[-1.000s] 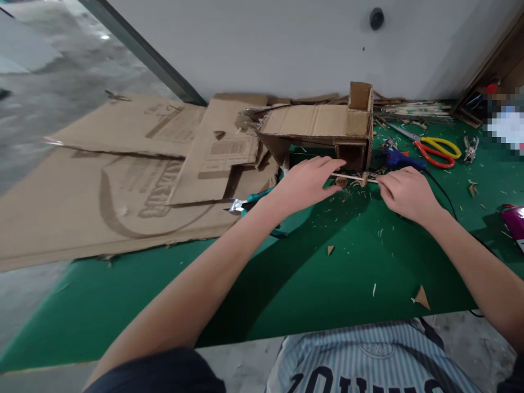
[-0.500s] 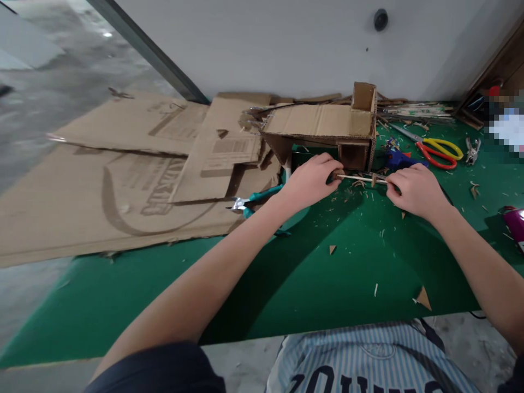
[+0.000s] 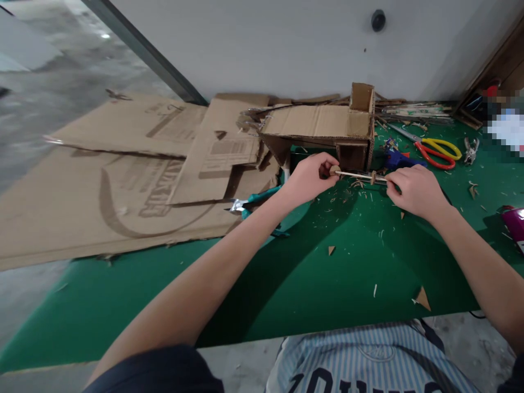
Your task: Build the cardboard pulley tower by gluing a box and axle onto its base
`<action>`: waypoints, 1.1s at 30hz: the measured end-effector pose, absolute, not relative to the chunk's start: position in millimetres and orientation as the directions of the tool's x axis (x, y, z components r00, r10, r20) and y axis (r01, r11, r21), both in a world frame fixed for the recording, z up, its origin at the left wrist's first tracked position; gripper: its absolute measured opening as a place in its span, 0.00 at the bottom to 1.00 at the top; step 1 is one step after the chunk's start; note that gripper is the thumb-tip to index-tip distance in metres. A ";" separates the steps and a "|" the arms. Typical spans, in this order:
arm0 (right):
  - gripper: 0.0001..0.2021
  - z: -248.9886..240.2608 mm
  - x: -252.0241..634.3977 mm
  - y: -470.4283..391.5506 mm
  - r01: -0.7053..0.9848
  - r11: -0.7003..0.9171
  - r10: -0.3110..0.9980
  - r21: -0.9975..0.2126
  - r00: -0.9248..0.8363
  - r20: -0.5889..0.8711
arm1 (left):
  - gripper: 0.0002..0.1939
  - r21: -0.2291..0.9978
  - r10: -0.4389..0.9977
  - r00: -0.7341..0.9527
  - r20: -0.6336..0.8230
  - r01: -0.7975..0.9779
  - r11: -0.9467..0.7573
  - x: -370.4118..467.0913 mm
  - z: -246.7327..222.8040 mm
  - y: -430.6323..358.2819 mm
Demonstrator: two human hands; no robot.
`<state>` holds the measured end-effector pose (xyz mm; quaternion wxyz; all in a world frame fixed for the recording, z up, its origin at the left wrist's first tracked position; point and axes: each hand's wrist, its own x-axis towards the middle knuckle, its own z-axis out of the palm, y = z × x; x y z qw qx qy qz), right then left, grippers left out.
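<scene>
A thin wooden stick (image 3: 355, 175) spans the space between my two hands, in front of the cardboard structure (image 3: 317, 121). My left hand (image 3: 313, 177) pinches a small round cardboard disc (image 3: 334, 170) at the stick's left end. A second small disc (image 3: 373, 177) sits on the stick nearer its right end. My right hand (image 3: 413, 188) has its fingers closed around that right end. The blue glue gun (image 3: 399, 159) lies just behind my right hand.
Teal-handled pliers (image 3: 249, 204) lie left of my left hand, by large cardboard sheets (image 3: 139, 191). Scissors (image 3: 440, 152) and small metal pliers (image 3: 471, 150) are at the right. Bundled sticks (image 3: 417, 112) lie behind. Cardboard scraps (image 3: 423, 299) dot the green table (image 3: 327, 295).
The fingers of my left hand have shifted, and the disc at the stick's left end now shows more fully. My right hand keeps its grip on the other end.
</scene>
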<state>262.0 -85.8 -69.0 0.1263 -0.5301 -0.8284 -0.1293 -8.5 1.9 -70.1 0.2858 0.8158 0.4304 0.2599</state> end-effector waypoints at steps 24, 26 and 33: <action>0.13 -72.6 229.3 -99.6 0.933 0.316 0.930 -0.171 -0.269 0.250 | 0.18 0.213 0.778 0.537 0.325 0.760 -0.614 -2.6 -56.9 -22.7; 0.12 -73.3 232.1 -98.7 0.916 0.297 0.943 -0.270 -0.236 0.234 | 0.19 0.213 0.742 0.576 0.342 0.722 -0.659 -3.8 -58.0 -22.2; 0.09 -70.0 230.5 -97.9 0.826 0.289 0.954 -0.483 -0.205 0.219 | 0.22 0.107 0.531 0.761 0.372 0.534 -0.839 8.3 -60.7 -39.8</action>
